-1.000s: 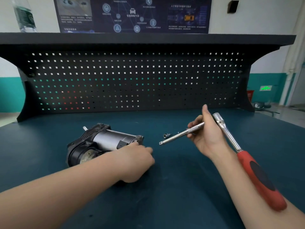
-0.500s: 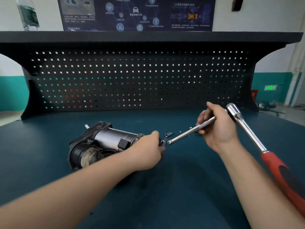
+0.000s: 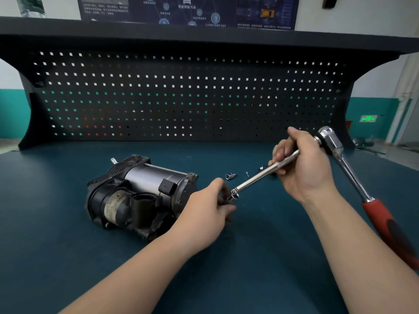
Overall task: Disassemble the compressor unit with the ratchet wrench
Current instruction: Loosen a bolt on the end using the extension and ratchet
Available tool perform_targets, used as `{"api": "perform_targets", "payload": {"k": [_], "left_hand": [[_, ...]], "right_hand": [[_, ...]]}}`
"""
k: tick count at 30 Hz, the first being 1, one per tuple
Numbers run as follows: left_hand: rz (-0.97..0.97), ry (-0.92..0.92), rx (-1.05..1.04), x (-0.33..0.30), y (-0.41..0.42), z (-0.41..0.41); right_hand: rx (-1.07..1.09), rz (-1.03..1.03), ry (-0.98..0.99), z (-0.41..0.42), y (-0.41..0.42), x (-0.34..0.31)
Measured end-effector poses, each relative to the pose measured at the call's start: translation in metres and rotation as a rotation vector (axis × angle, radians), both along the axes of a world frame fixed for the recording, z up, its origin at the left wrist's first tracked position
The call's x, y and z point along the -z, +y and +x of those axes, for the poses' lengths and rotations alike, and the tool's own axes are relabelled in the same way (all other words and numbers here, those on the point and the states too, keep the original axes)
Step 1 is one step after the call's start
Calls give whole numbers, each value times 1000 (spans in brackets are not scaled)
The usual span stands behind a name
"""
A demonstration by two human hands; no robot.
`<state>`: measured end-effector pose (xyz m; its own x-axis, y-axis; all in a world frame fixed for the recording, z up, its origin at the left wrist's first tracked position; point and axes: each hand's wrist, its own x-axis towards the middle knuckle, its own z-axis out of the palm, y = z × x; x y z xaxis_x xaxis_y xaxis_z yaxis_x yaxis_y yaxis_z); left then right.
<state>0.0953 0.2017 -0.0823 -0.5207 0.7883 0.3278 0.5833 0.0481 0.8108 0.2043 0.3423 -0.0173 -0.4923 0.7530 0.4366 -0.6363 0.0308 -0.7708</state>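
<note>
The ratchet wrench (image 3: 353,175) handle runs off the right edge.

Compressor unit (image 3: 138,196) lies on side on dark teal bench top (image 3: 68,257), left of centre. Left hand (image 3: 207,214) just right of it, fingers curled round small socket (image 3: 233,198) at tip of chrome extension bar (image 3: 260,175). Right hand (image 3: 303,164) grips bar's knurled upper part; bar slopes down-left. Ratchet wrench (image 3: 353,177), chrome head joined to bar's top, red handle running down-right beside right forearm. Loose socket (image 3: 230,176), small screw (image 3: 247,174) on bench behind bar. Black pegboard (image 3: 181,98) at back.
</note>
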Motion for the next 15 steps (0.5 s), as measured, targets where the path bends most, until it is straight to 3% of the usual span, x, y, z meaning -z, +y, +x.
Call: {"api": "perform_targets", "payload": {"k": [6, 12, 15], "left_hand": [[67, -164, 112, -7, -7, -1], [-42, 299, 97, -11, -12, 1], [-18, 313, 138, -10, -13, 5]], "right_hand": [[-46, 16, -20, 5, -1, -6], [-32, 15, -30, 10, -2, -12], [-102, -78, 57, 8, -7, -12]]}}
